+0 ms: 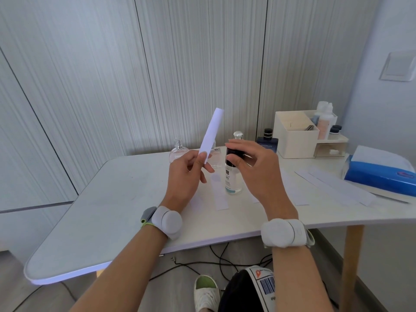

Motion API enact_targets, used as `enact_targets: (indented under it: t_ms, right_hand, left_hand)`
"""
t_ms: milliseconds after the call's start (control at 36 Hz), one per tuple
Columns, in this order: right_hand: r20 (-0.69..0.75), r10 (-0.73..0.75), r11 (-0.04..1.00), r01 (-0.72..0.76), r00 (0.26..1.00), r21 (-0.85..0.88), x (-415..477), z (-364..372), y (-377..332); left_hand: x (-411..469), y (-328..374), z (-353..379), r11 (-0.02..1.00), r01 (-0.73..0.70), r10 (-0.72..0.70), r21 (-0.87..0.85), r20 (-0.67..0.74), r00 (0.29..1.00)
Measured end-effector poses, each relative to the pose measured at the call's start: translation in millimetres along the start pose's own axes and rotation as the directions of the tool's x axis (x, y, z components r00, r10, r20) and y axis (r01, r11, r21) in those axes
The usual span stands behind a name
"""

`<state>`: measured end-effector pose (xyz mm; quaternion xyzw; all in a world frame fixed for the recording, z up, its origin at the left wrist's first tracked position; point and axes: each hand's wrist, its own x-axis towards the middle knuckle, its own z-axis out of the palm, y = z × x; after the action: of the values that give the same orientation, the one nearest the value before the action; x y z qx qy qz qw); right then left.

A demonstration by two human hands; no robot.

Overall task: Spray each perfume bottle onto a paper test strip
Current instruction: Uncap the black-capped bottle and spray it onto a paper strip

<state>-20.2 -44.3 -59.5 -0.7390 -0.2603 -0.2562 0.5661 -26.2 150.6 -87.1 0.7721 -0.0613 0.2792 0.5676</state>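
While my left hand (185, 176) pinches a strip (212, 131), my right hand (261, 174) grips the bottle (233, 181) cap. The bottle stands on the table (101, 210).

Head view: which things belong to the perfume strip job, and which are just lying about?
Job: left hand, held test strip, right hand, clear spray bottle, round pink bottle, silver-capped bottle, dark blue bottle, spare strips.
Lying about: white organiser, blue tissue pack, wall switch.
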Motion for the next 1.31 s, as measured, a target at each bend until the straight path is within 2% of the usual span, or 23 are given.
enact_targets:
  t_ms: [250, 778, 1111, 1306]
  right_hand:
    - [0.049, -0.026, 0.999, 0.028, 0.998, -0.035, 3.4, -1.8, 2.4]
    - [0.095, 0.080, 0.987, -0.092, 0.992, 0.133, 2.6, -6.9, 5.4]
    - [0.221, 0.093, 0.995, -0.100, 0.971, 0.018, 19.9, -19.0, -8.6]
    - [0.245, 0.008, 0.987, -0.047, 0.969, 0.155, 43.6, 6.3, -42.3]
  left_hand:
    - [0.8, -2.1, 0.0, 1.000, -0.010, 0.010, 0.013, 0.001, 1.000]
    - [-0.3, -2.4, 1.2, 1.000, -0.004, 0.004, 0.019, 0.005, 1.000]
    - [5.3, -0.1, -14.5, 1.000, 0.004, -0.003, 0.030, -0.033, 0.999]
    - [4.0, -8.4, -57.4, 0.999, 0.037, -0.034, 0.035, -0.107, 0.994]
